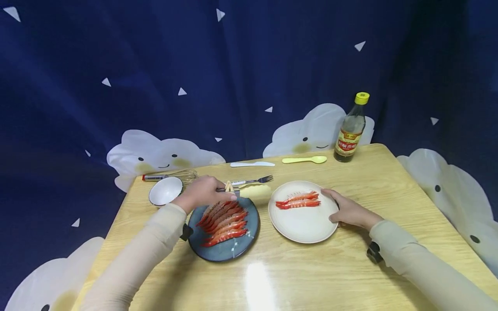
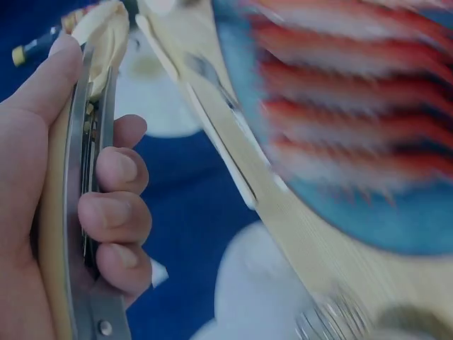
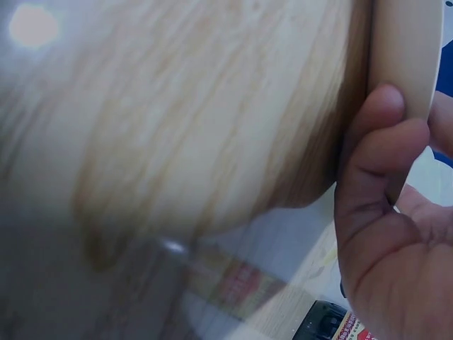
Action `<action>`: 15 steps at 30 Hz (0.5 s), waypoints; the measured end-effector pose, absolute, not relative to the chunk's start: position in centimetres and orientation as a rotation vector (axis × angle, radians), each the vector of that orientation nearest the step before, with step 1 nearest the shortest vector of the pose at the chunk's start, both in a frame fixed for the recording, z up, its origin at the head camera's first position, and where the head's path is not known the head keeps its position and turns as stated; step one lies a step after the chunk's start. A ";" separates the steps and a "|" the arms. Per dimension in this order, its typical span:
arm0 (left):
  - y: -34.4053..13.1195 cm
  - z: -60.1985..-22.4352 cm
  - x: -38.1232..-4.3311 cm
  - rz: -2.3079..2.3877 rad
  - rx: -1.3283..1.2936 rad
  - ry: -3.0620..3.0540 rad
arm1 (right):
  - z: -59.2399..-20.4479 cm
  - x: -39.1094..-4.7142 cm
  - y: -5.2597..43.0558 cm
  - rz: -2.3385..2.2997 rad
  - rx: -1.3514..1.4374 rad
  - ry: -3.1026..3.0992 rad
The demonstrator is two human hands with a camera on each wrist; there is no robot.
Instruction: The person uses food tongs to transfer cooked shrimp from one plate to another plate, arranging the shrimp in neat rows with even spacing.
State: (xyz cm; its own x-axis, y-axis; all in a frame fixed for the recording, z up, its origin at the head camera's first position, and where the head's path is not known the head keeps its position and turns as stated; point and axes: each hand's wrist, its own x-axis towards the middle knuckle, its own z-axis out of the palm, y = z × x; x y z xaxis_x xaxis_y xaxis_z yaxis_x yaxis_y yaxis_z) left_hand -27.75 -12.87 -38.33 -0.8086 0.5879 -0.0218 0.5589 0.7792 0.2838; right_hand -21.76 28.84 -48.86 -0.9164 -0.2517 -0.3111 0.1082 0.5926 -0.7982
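My left hand (image 1: pixel 202 192) grips a pair of tongs (image 1: pixel 254 191) with metal arms and cream tips, above the back of a blue plate (image 1: pixel 218 255). In the left wrist view, several fingers (image 2: pixel 117 212) curl around the tongs, whose tips lie close together; no shrimp shows between them. A row of several red shrimp (image 1: pixel 225 224) lies on the blue plate. To its right, a white plate (image 1: pixel 299 229) bears two shrimp (image 1: pixel 298 202). My right hand (image 1: pixel 350 211) holds that plate's right rim, its fingers (image 3: pixel 382 149) bent against the underside.
A white bowl (image 1: pixel 166 191) and a whisk (image 1: pixel 183 175) are at the back left. Behind the plates lie a fork (image 1: pixel 260 179), a white knife (image 1: pixel 253 164) and a yellow spoon (image 1: pixel 305 160). A yellow-capped sauce bottle (image 1: pixel 349 134) stands at the back right of the wooden table (image 1: pixel 311 272).
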 end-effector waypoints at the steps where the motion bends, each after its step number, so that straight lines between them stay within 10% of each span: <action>1: -13.7 -38.3 -27.5 0.404 0.906 2.861 | -48.9 -21.8 28.9 -1.251 -0.107 2.433; 15: -22.0 -38.6 -21.3 0.071 1.017 3.016 | -48.9 -22.1 28.6 -1.264 -0.140 2.418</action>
State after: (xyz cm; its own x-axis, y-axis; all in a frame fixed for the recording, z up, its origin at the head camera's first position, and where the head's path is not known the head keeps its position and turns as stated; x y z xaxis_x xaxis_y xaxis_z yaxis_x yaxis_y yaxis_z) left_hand -21.33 -22.03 -38.63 -0.7950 0.6042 0.0544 0.6061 0.7949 0.0289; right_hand -22.07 28.62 -48.86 -0.9122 -0.2714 -0.3070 0.0974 0.5842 -0.8058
